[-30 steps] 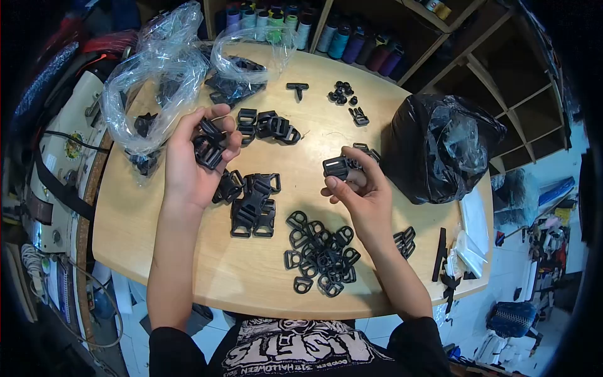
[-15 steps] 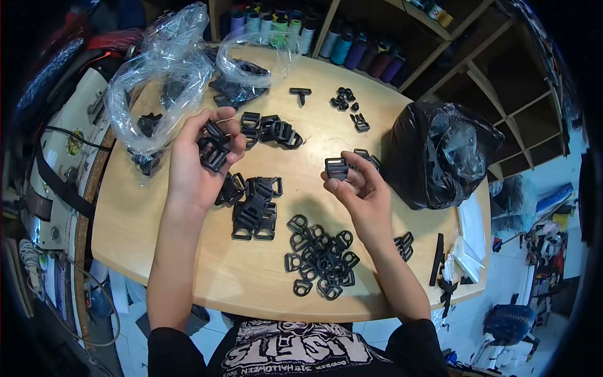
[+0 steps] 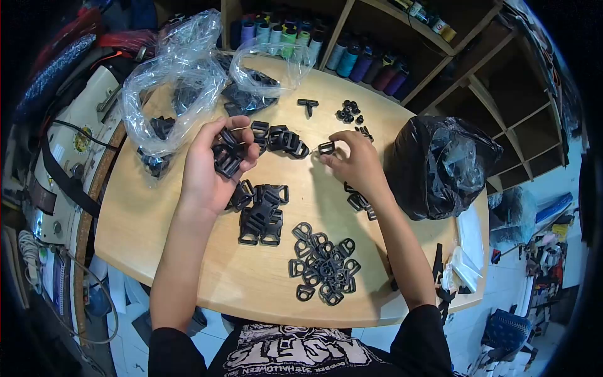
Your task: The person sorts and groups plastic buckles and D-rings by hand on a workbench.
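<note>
Several black plastic strap buckles [image 3: 227, 155] lie in the cupped palm of my left hand [image 3: 210, 163], its fingers curled round them. My right hand [image 3: 359, 160] pinches one black slide buckle [image 3: 326, 148] between thumb and fingertips over the table. Close to its fingertips, on the left, is a row of black buckles [image 3: 281, 139]. Below my left hand sits a group of larger side-release buckles [image 3: 262, 215]. A heap of ring-shaped black buckles [image 3: 323, 264] lies near the front edge. More black pieces [image 3: 359, 201] are partly hidden beneath my right forearm.
A black plastic bag [image 3: 418, 169] stands at the right of the wooden table [image 3: 188, 257]. Clear plastic bags [image 3: 141, 119] lie back left. A T-shaped piece [image 3: 308, 105] and small black parts [image 3: 349, 112] sit at the back. Thread spools [image 3: 361, 66] line the shelf behind.
My right hand has moved away from me and slightly left with the slide buckle, toward the row of buckles. My left hand still holds its handful. The camera view has shifted slightly.
</note>
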{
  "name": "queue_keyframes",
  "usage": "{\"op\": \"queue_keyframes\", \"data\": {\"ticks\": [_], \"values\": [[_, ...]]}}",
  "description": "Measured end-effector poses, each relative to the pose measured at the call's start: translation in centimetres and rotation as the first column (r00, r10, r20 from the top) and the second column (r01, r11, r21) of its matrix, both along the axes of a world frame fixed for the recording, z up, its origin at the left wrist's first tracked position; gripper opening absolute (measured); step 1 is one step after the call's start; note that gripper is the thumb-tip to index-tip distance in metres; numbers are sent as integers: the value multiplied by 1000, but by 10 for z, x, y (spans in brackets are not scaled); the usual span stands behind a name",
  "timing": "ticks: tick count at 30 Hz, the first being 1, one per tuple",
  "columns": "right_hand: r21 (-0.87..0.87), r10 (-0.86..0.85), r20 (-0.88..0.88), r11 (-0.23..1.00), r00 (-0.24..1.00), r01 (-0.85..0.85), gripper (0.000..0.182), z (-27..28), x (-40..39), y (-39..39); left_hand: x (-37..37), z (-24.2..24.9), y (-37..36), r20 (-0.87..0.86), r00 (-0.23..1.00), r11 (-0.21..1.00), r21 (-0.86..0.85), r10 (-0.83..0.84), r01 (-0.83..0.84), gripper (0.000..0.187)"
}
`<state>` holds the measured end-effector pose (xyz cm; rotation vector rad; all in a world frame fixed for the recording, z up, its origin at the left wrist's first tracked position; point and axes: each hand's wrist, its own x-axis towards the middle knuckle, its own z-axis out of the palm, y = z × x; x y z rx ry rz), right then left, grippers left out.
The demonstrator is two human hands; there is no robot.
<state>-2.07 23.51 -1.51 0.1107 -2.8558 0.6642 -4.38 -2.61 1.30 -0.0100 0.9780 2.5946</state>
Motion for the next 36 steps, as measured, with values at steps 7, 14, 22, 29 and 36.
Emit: {"op": "queue_keyframes", "data": {"ticks": [7, 14, 22, 29, 36], "values": [[-723, 11, 152, 683, 988, 104, 44, 33, 57, 14, 3, -1, 1, -3, 997, 996, 25, -83, 83, 27], [-662, -64, 261, 714, 963, 227, 43, 44, 139, 66, 22, 20, 20, 123, 986, 994, 23, -109, 107, 30], [-542, -144, 276, 793, 950, 278, 42, 26, 173, 72, 6, 22, -19, -189, 982, 978, -204, 1, -40, 20], [-587, -79, 201, 789, 976, 185, 44, 19, 152, 47, -2, 19, -34, -205, 970, 988, 53, -135, 148, 28], [-423, 592, 40, 740, 805, -523, 42, 45, 89, -68, 5, 32, -26, -57, 995, 972, 216, -83, 94, 46]]}}
